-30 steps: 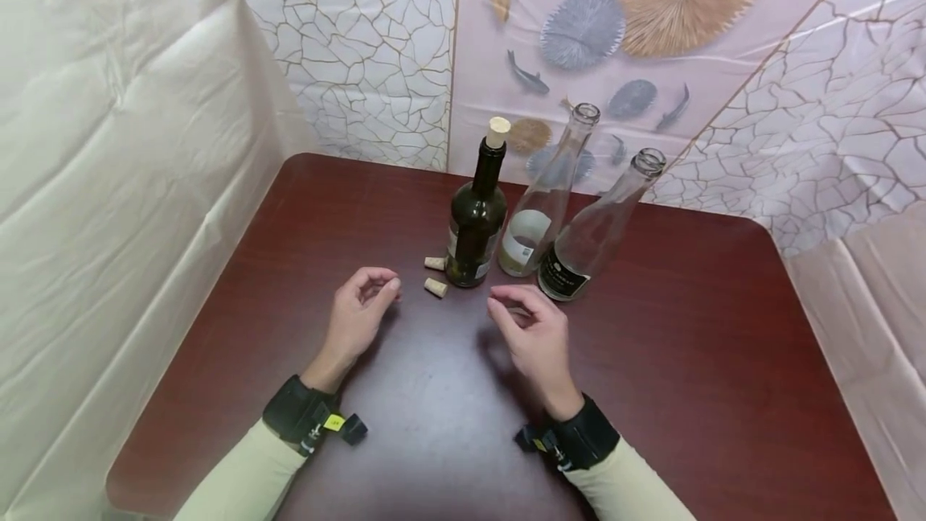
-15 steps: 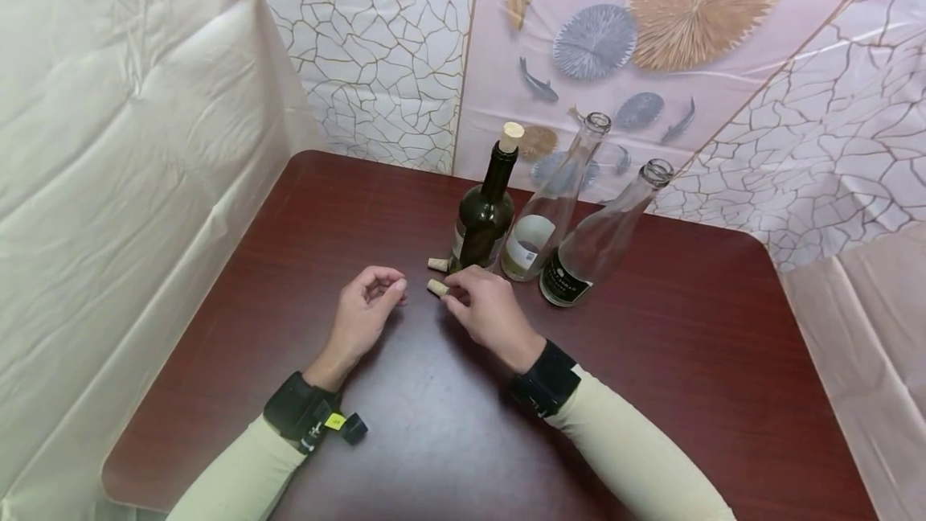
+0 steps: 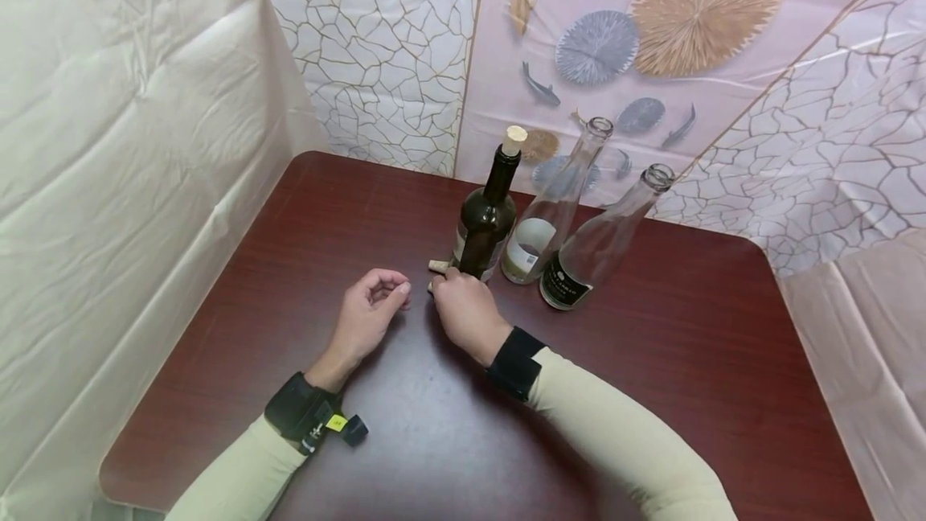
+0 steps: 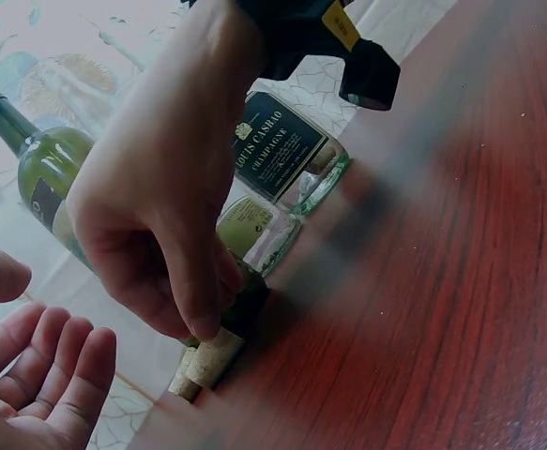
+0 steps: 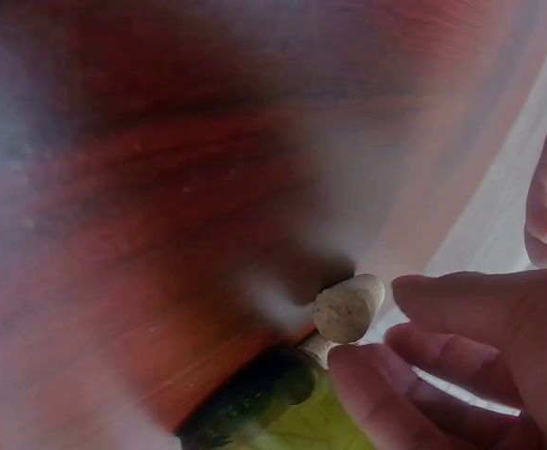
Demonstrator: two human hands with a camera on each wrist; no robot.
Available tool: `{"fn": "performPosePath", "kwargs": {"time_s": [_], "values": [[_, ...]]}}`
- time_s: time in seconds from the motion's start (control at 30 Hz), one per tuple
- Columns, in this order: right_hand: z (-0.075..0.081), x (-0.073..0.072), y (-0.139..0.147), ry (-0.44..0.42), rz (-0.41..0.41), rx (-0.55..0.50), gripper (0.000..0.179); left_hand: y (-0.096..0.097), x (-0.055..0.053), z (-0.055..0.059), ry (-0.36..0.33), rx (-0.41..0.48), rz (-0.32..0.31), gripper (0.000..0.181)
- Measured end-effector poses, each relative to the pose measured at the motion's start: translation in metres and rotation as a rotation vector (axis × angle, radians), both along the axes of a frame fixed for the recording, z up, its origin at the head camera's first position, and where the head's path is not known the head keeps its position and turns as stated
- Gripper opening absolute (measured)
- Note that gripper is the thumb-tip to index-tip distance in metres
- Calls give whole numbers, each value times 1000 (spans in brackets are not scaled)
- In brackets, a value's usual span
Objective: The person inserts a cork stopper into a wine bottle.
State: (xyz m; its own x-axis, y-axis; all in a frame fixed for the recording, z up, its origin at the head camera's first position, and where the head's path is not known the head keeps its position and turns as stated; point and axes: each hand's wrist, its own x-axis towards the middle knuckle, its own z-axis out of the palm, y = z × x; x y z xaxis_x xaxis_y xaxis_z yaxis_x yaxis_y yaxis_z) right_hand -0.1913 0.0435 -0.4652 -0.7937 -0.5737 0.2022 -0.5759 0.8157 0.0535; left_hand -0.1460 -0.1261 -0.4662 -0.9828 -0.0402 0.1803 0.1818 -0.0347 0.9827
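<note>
My right hand [image 3: 469, 313] reaches across to a small cork [image 5: 346, 309] lying on the table. In the right wrist view its thumb and index finger are spread either side of the cork's near end, with a slim gap at the thumb. Behind lies a second cork [image 3: 437, 266], beside the foot of a dark green wine bottle [image 3: 486, 219] whose neck carries a pale cork stopper [image 3: 514, 141]. My left hand [image 3: 366, 313] hovers left of the corks, fingers loosely bent and holding nothing. From the head, the right hand hides most of the nearer cork.
Two uncorked clear bottles stand right of the green one: one with a pale label [image 3: 531, 244], the other with a black champagne label [image 4: 281, 145]. The dark red wooden table [image 3: 694, 360] reaches back to a patterned cloth wall [image 3: 383, 47].
My right hand has swung left from in front of the clear bottles and come down over the nearer cork. The left hand has hardly moved; the view has shifted slightly.
</note>
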Motion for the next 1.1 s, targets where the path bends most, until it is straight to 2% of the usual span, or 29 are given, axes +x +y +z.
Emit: {"fn": "performPosePath", "kwargs": {"time_s": [0.1,0.3,0.47,0.77,0.93,1.1], "values": [[-1,-1,-2,26,-8,19,16,1,0,0,0,-15,-5,16],[-1,-4,-6,69,-24,48,12,3,0,2,-5,-26,-19,16],[-2,-6,-6,61,-28,50,12,5,-1,3,-6,-11,-38,16],[-2,-5,-5,38,-27,66,12,5,-1,0,-2,-41,-45,17],[7,1,-2,7,-23,23,13,5,1,2,-18,-63,-39,19],[20,11,3,-43,-23,-67,11,4,2,4,-54,-69,-36,21]]}}
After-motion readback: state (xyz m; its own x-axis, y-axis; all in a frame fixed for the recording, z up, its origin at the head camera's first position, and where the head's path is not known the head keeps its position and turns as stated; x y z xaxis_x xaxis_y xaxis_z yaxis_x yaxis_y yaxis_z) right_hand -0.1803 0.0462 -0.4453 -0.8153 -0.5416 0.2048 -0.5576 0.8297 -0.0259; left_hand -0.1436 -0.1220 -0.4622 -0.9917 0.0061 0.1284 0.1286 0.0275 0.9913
